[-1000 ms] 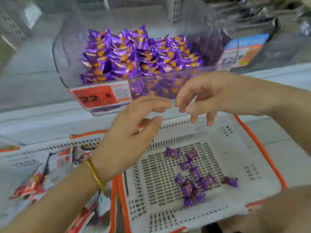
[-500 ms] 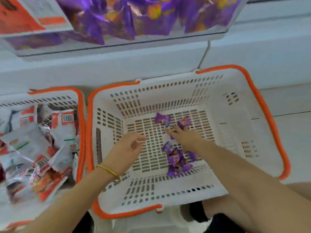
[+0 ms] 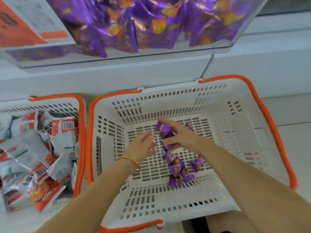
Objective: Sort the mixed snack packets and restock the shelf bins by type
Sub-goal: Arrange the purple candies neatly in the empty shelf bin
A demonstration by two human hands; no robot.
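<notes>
Head view: small purple foil snack packet [image 3: 165, 131] is pinched in the right hand [image 3: 183, 137], index finger along its top edge and thumb under it, fingers curled narrow around it; held low over the middle of the white slotted plastic basket with orange rim [image 3: 168, 101]. A second purple piece shows just under the same hand, cannot tell if it is gripped or lying on the floor of the basket. Loose cluster of matching purple packets [image 3: 178, 169] lies on the basket floor just near-side of the right hand, touching each other, one a bit apart to the right. Left hand [image 3: 143, 146] hovers beside the right hand, fingers fairly straight and loosely spread, holding nothing, thin gold bangle [image 3: 130, 161] on its wrist. Both forearms reach in over the basket's near wall. Left of it, touching or nearly so, a second white basket with orange rim [image 3: 50, 105], piled with white-and-red printed snack bags [image 3: 62, 132]. Above both, a clear plastic shelf bin [image 3: 117, 59] is packed with larger purple foil packets with orange fruit print [image 3: 151, 22], red-and-white price label [image 3: 25, 22] at its left front, text blurred. White shelf face [image 3: 117, 78] runs behind the baskets.
</notes>
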